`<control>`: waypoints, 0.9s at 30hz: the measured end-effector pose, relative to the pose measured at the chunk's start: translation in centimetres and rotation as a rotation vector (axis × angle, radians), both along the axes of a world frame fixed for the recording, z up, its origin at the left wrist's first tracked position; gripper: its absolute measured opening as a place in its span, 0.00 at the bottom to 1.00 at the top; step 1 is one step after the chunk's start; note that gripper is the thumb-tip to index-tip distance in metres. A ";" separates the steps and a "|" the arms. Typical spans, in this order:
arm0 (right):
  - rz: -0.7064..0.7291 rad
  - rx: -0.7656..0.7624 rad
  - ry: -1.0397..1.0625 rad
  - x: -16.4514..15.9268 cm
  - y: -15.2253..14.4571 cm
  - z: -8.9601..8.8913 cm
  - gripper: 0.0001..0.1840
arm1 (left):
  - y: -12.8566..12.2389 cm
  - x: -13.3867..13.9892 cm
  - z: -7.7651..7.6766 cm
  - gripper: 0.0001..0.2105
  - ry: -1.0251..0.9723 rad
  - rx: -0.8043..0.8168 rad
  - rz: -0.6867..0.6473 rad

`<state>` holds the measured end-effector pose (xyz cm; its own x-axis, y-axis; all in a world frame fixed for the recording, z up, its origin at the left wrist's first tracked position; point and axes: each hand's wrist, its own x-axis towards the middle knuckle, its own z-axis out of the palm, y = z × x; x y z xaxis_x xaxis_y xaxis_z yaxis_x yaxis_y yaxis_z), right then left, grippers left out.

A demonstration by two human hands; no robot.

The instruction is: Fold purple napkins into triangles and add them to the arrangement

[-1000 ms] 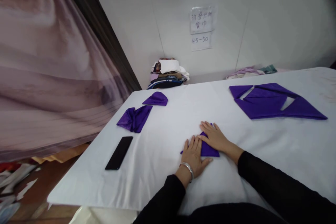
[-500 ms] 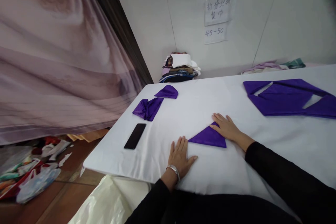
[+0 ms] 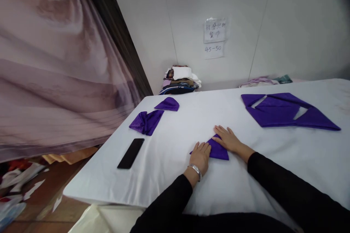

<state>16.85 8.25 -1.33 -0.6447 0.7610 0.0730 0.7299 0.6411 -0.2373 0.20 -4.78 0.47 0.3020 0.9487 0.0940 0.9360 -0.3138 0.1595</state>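
Observation:
A purple cloth napkin [image 3: 218, 150], folded into a triangle, lies flat on the white-covered table [image 3: 175, 189]. Across its left corner rests my left hand [image 3: 201, 156], palm down with the fingers stretched out. My right hand [image 3: 227, 139] lies flat over the upper right edge of the same napkin, fingers extended. Part of the napkin is hidden under both hands. Neither hand grips anything; each only presses on the cloth.
Two folded purple cloths [image 3: 147, 122] lie at the table's left, with a black phone [image 3: 131, 153] nearer me. A larger folded purple cloth [image 3: 281, 111] lies at the right. Stacked clothes [image 3: 180, 80] sit beyond the far edge. A curtain [image 3: 54, 69] hangs at the left.
My left hand has moved right, from beside the triangle's left tip onto the cloth. My right hand stays on the napkin. The camera view has shifted a little.

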 end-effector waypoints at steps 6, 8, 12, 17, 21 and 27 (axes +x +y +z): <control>0.028 -0.087 0.058 0.5 0.2 0.7 0.36 | 0.5 -0.5 0.2 0.19 -0.343 -0.049 0.110; 0.072 -0.164 0.107 1.1 0.2 1.1 0.35 | 0.5 -0.9 0.7 0.19 -0.433 -0.076 0.171; 0.171 -0.315 0.208 2.7 0.0 1.5 0.30 | 1.4 -2.2 1.4 0.13 -0.513 -0.107 0.289; 0.234 -0.320 0.271 3.4 -0.6 1.5 0.30 | 3.2 -4.2 1.7 0.10 -0.548 -0.166 0.413; 0.126 -0.265 0.349 2.3 -1.0 1.3 0.24 | 3.5 -5.3 1.9 0.10 -0.462 -0.170 0.493; -0.082 -0.147 0.234 1.7 -1.9 0.8 0.20 | 2.5 -5.2 2.3 0.18 -0.231 -0.058 0.540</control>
